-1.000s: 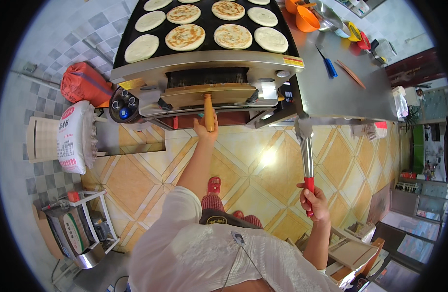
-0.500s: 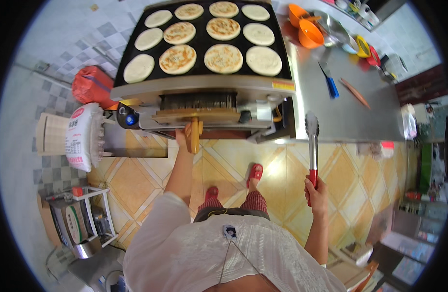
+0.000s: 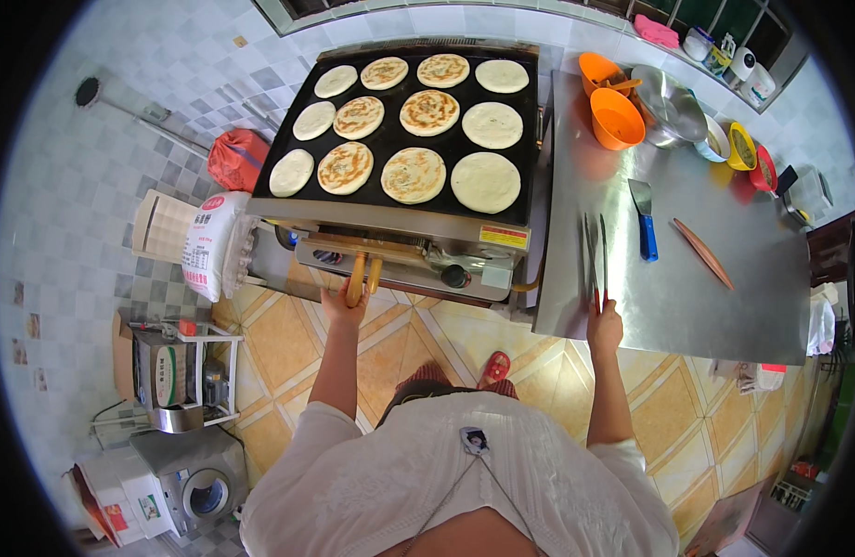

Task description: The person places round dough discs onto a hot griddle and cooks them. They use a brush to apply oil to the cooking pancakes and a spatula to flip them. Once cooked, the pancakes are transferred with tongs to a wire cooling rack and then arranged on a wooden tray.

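My left hand (image 3: 342, 304) is closed round the yellow wooden handle (image 3: 356, 280) at the griddle's front. That handle belongs to a wooden-edged panel (image 3: 390, 249) below the cooking plate. In my right hand (image 3: 605, 327) is a pair of metal tongs (image 3: 592, 255) with red grips. Their two arms stand apart, pointing away over the near left part of the steel table (image 3: 725, 311), with nothing between the tips. Several round flatbreads lie in rows on the black griddle (image 3: 372, 206). Those in the middle columns, such as one flatbread (image 3: 345, 168), are browned; the outer ones, like this flatbread (image 3: 485, 183), are pale.
A blue-handled scraper (image 3: 647, 232) and a tapered wooden rolling pin (image 3: 702, 253) lie on the table. Behind them stand orange bowls (image 3: 617, 121), a metal bowl (image 3: 669, 102) and smaller coloured bowls. Left of the griddle are a white sack (image 3: 214, 246) and a red bag (image 3: 237, 158).
My right hand has brought the tongs forward from beside the table to over its edge; their arms now show apart. The panel covers more of the front opening. The view has shifted.
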Motion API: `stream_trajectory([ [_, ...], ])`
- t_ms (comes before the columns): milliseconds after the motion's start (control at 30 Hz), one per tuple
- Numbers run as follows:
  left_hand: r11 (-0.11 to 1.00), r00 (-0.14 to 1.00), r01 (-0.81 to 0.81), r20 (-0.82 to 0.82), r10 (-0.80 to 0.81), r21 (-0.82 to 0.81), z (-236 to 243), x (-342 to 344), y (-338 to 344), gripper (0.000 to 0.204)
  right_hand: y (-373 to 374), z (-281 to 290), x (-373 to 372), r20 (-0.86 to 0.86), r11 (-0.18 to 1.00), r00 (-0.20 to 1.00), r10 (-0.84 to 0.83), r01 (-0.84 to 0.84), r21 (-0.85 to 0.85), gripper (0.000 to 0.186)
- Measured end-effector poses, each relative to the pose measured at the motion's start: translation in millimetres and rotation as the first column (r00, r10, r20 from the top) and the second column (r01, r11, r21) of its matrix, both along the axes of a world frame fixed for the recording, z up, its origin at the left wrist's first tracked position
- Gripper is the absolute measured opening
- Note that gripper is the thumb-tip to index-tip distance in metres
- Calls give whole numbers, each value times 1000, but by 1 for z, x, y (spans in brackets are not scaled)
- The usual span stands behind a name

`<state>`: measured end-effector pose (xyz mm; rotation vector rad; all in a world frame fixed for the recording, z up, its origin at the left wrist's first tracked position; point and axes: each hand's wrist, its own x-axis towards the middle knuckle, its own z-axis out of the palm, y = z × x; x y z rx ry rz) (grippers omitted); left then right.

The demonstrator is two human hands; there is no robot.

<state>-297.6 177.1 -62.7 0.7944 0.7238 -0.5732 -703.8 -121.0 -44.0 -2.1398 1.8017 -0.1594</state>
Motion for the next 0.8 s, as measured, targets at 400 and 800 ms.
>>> stream_trajectory([
  [400, 659, 182, -382, 752, -634, 648, 101, 47, -80, 26, -104, 21, 46, -377, 994, 926, 26, 16, 107, 54],
  [800, 363, -810, -439, -188, -555, 822, 118, 74, -389, 54, -238, -52, -1, -137, 918, 987, -85, 24, -396, 55],
])
